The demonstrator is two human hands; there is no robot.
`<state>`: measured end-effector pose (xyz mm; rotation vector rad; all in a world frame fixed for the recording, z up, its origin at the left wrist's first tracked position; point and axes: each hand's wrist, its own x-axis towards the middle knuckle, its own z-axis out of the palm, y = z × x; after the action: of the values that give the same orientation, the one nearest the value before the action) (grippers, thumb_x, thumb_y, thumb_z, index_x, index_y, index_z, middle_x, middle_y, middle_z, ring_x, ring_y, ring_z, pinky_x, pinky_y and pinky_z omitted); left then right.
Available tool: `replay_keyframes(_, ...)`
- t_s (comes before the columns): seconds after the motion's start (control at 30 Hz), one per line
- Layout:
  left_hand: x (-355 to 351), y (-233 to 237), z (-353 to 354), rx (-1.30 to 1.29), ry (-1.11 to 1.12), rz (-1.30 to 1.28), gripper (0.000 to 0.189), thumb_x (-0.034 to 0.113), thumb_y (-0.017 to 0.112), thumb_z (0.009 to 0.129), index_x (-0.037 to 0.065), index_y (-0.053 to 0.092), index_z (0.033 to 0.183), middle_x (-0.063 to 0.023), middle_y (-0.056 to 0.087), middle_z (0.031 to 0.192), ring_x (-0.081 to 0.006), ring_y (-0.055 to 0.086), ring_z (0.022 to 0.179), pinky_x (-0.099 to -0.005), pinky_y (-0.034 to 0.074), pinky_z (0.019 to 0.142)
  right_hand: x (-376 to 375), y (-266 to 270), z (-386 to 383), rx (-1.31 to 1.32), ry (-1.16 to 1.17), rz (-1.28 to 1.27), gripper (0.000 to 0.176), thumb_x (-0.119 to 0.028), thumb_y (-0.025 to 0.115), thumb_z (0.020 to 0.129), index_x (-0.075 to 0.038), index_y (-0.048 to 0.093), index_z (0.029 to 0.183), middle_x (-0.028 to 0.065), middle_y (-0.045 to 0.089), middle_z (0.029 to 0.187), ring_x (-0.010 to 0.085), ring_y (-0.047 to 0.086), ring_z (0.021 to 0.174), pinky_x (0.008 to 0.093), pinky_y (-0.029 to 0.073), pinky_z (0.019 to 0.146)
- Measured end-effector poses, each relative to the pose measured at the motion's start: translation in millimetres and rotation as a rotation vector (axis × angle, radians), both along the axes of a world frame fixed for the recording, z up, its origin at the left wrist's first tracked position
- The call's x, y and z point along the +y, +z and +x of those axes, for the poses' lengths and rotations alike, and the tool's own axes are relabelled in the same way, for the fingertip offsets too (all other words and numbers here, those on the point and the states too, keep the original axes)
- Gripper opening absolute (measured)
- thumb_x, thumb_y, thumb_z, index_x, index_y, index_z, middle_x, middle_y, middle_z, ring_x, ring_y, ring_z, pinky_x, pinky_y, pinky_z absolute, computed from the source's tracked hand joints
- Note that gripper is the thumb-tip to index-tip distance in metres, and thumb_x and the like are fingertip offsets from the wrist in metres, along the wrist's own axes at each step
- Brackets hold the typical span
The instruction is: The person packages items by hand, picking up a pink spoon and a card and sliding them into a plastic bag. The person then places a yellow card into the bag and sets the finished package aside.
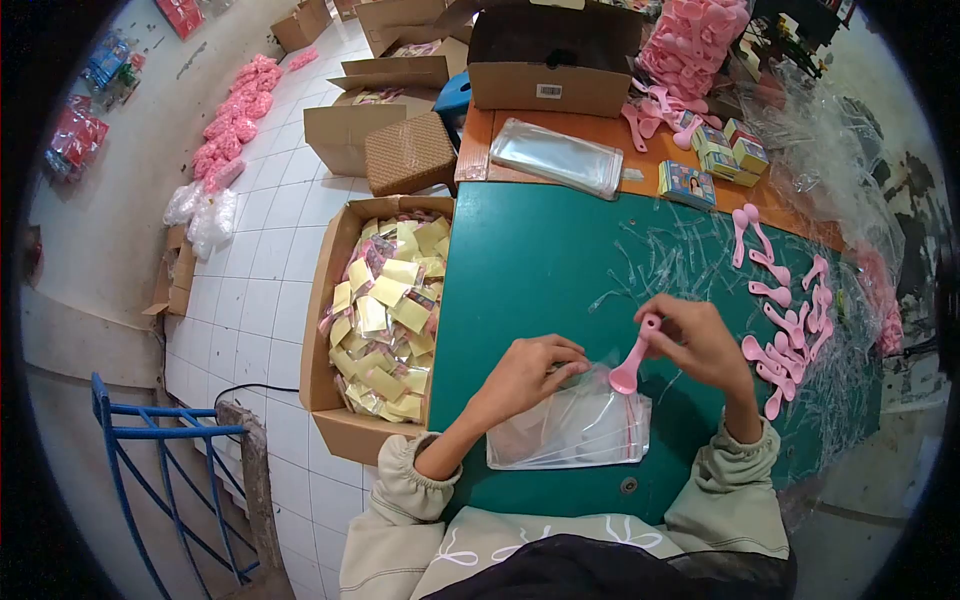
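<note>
A pink plastic spoon (634,360) is pinched by its handle in my right hand (690,340), its bowl pointing down over the bags. My left hand (532,378) has its fingers closed at the top edge of a clear plastic bag (597,378). Beneath lies a stack of clear plastic bags (560,440) with a red line near one end, flat on the green table (530,270). To the right of my right hand, several loose pink spoons (785,350) lie in a scattered group.
Left of the table stands a cardboard box (318,370) full of packed bags with yellow cards. Thin clear plastic strips (670,250) litter the tabletop. At the back are a bundle of clear bags (560,155), small card boxes (688,185), an open brown box (550,85) and heaped pink spoons (695,45).
</note>
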<state>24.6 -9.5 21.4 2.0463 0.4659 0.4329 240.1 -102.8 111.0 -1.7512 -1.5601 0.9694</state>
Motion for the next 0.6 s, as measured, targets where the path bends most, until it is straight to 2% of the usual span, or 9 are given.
replay_keyframes(0.13, 8.1, 9.3, -2.8, 0.0, 0.065, -0.135, 0.02, 0.017, 0.056, 0.089, 0.002, 0.067, 0.098, -0.0098, 0.066, 0.101, -0.0192, 0.064, 0.083, -0.0281, 0.05, 0.073, 0.0, -12.9, 7.2, -0.164, 0.062, 0.049, 0.012, -0.001, 0.058, 0.081, 0.002, 0.055, 0.092, 0.0104, 0.06, 0.07, 0.0161, 0.065, 0.066, 0.0268, 0.049, 0.058)
replay_keyframes(0.2, 11.8, 5.7, -3.2, -0.047, 0.062, -0.407, 0.022, 0.015, 0.056, 0.089, 0.0, 0.064, 0.104, -0.0102, 0.066, 0.101, -0.0159, 0.063, 0.084, -0.027, 0.05, 0.074, -0.5, -5.6, 10.4, -0.188, 0.073, 0.021, 0.012, -0.001, 0.059, 0.079, 0.002, 0.055, 0.09, 0.0114, 0.06, 0.069, 0.0172, 0.066, 0.066, 0.0277, 0.049, 0.058)
replay_keyframes(0.33, 15.4, 10.1, -4.4, -0.121, 0.063, -0.853, 0.031, 0.011, 0.057, 0.089, -0.003, 0.054, 0.117, -0.0127, 0.066, 0.1, -0.0123, 0.062, 0.086, -0.025, 0.049, 0.077, 2.5, 10.4, 13.0, -0.136, -0.135, 0.141, 0.015, -0.002, 0.06, 0.081, 0.001, 0.053, 0.093, 0.0108, 0.062, 0.072, 0.0156, 0.065, 0.066, 0.0261, 0.05, 0.059)
replay_keyframes(0.4, 15.2, 11.1, -5.3, -0.098, 0.063, -0.873, 0.036, 0.01, 0.059, 0.088, -0.003, 0.051, 0.12, -0.0139, 0.066, 0.097, -0.0121, 0.062, 0.086, -0.0239, 0.049, 0.077, 6.7, 14.3, 6.7, -0.091, -0.337, 0.276, 0.018, -0.003, 0.061, 0.081, 0.0, 0.051, 0.095, 0.01, 0.063, 0.074, 0.0147, 0.065, 0.066, 0.0252, 0.05, 0.06)
replay_keyframes(0.5, 14.6, 13.1, -3.7, -0.113, 0.055, -0.89, 0.038, 0.01, 0.061, 0.086, -0.002, 0.051, 0.12, -0.0126, 0.067, 0.094, -0.0112, 0.062, 0.083, -0.0225, 0.049, 0.075, 9.4, 3.2, -2.4, 0.045, -0.393, 0.433, 0.024, -0.003, 0.064, 0.081, -0.001, 0.048, 0.1, 0.0091, 0.063, 0.076, 0.0135, 0.064, 0.069, 0.0244, 0.051, 0.061)
replay_keyframes(0.6, 15.2, 18.6, -4.8, -0.087, 0.051, -0.909, 0.036, 0.009, 0.061, 0.086, -0.001, 0.052, 0.12, -0.0095, 0.068, 0.092, -0.0093, 0.062, 0.082, -0.0215, 0.049, 0.073, 10.7, -1.3, -13.0, 0.097, -0.361, 0.46, 0.026, -0.003, 0.066, 0.08, -0.001, 0.048, 0.099, 0.0085, 0.064, 0.078, 0.0131, 0.064, 0.07, 0.0244, 0.051, 0.062)
